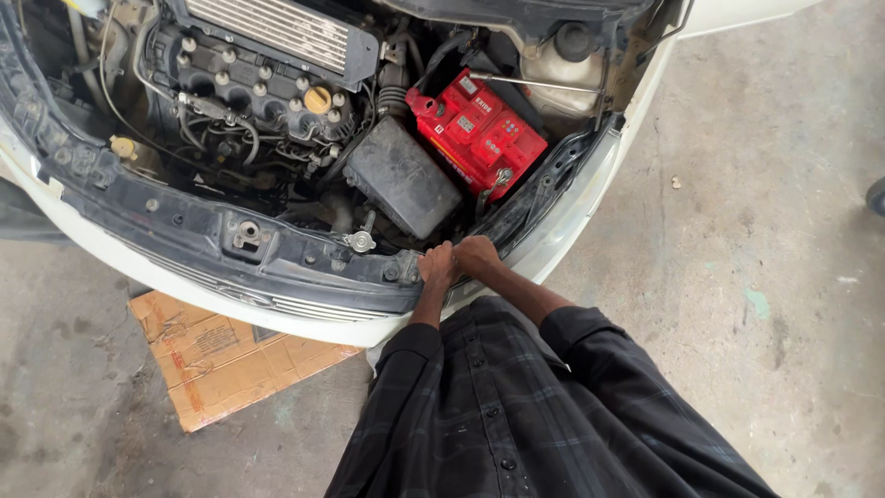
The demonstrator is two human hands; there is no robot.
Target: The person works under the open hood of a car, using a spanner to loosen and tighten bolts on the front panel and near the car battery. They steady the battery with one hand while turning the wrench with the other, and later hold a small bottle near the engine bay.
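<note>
grey concrete floor [737,277], stained, w/ a flattened cardboard sheet [217,355] under a white car's nose. hood up, engine bay open: black engine [258,83], dark air box [401,175], red battery [479,129] at the bay's right. both hands side by side on the black front crossmember [277,258], just below the battery: left hand [437,266] and right hand [477,255] clenched over its edge, touching each other.

view: single head camera, worn by the person
angle: looked steeply down over own torso
near: dark shirt, close
far: open engine bay [304,120]
right: concrete floor [765,277]
</note>
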